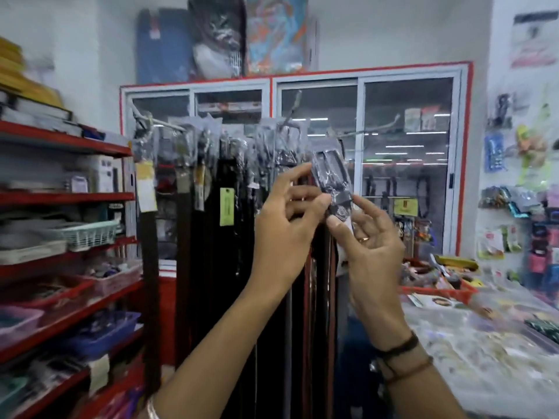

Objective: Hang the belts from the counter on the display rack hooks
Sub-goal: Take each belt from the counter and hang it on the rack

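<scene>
A dark belt in a clear plastic wrap (332, 173) is held up in front of the rack, buckle end on top. My right hand (367, 252) pinches the wrap just below the buckle between thumb and fingers. My left hand (286, 228) touches the same spot from the left with its fingertips. The belt's strap hangs down behind my hands. Many wrapped belts (217, 182) hang in a dense row from the display rack hooks (295, 108). A bare hook (384, 124) juts out to the right, above the held buckle.
Red shelves (69, 198) with baskets and boxes stand on the left. A counter (490, 343) covered with packets and a red tray is at the right. A glass-door cabinet (405, 164) stands behind the rack. Small goods hang on the right wall (523, 207).
</scene>
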Tool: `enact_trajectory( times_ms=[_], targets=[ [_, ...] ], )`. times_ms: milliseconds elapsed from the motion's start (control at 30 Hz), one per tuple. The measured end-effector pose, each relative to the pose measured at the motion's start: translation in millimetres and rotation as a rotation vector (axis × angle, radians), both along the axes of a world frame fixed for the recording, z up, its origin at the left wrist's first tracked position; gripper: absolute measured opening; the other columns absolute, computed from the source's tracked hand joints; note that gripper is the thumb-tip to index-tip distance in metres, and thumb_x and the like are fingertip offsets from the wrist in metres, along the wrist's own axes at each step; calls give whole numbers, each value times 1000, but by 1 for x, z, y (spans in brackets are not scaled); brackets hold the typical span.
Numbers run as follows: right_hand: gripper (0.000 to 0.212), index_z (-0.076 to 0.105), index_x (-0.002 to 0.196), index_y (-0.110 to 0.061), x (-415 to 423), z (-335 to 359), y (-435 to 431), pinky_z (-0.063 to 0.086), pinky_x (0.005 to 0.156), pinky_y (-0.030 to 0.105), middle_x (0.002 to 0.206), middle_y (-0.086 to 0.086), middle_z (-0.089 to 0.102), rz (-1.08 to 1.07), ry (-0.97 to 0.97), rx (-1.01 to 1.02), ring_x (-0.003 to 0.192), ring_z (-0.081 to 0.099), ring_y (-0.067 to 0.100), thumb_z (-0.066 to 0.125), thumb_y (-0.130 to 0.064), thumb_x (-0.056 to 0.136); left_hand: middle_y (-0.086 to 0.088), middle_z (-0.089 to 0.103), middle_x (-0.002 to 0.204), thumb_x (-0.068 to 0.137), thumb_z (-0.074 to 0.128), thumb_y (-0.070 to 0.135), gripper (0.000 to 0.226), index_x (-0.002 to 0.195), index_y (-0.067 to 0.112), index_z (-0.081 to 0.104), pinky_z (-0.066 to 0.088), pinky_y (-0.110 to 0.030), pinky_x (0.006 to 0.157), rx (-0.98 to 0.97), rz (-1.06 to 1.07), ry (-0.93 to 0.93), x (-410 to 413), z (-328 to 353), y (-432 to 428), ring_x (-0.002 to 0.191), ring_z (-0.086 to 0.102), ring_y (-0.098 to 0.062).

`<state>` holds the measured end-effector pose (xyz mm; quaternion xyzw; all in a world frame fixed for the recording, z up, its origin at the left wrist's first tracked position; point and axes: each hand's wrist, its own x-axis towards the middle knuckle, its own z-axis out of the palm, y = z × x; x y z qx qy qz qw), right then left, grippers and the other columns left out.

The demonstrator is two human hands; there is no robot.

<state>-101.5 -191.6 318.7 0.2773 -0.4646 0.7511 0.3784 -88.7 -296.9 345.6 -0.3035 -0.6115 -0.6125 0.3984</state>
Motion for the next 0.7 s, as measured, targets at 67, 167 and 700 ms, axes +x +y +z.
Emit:
enact_trajectory(
  times_ms=[67,167,700],
  targets=[
    [42,58,114,-10,-3,14,-15,49,75,6,96,-11,65,-3,40,-15,86,64,-14,69,5,77,3,65,90,86,65,14,37,115,37,59,60,-44,82,0,64,59,-4,16,-9,85,68,-15],
    [39,60,110,-13,-10,37,-29,50,78,9,97,-9,66,3,94,-48,88,66,-7,70,4,76,4,64,86,88,63,10,39,114,38,59,61,-39,80,25,57,89,-9,38,-20,80,67,-11],
    [37,61,110,-21,-38,74,-54,53,84,17,94,-8,66,-183,81,-124,87,63,-1,75,-9,77,-2,60,93,91,58,7,37,127,17,58,61,-26,69,-29,51,64,-41,85,-32,74,65,-14]
  ],
)
